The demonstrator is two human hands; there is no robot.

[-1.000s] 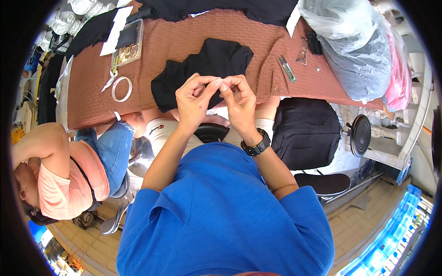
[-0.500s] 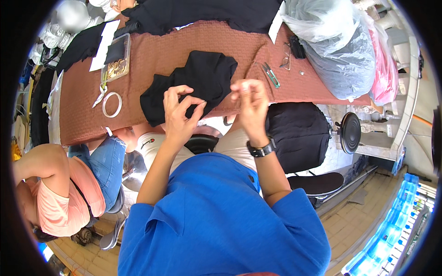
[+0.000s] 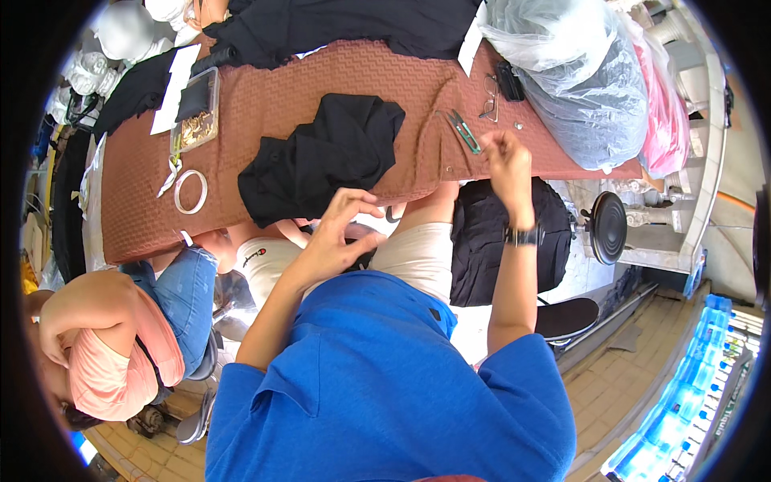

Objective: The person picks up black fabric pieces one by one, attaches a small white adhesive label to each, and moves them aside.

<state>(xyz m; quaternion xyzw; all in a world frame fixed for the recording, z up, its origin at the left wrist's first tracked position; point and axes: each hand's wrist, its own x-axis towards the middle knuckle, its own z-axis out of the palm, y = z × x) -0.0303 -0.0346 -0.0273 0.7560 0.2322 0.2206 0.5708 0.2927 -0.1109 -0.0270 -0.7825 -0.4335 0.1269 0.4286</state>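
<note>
right hand sits over the near edge of the table, fingers drawn in toward the thumb, its fingertips just beside a pair of green snips; whether something thin is pinched there, i cannot tell. left hand hangs over the lap, thumb and fingers apart in a loose curve, near the lower edge of a crumpled black cloth. that cloth lies bunched in the front middle of the table, on a brown textured cover, left of the snips.

a dark wristwatch circles the right wrist. beyond the snips lie eyeglasses, and just past them a black case. farther right, a bulging clear plastic bag leans beside a pink bag.

to the left of the black cloth, a white ring lies flat near the front edge; above it stands a clear tray with gold-coloured bits and a dark flat piece inside. a long white strip lies beside the tray. larger black fabric spreads along the far edge. at lower left sits another person in a peach top and blue jeans.
</note>
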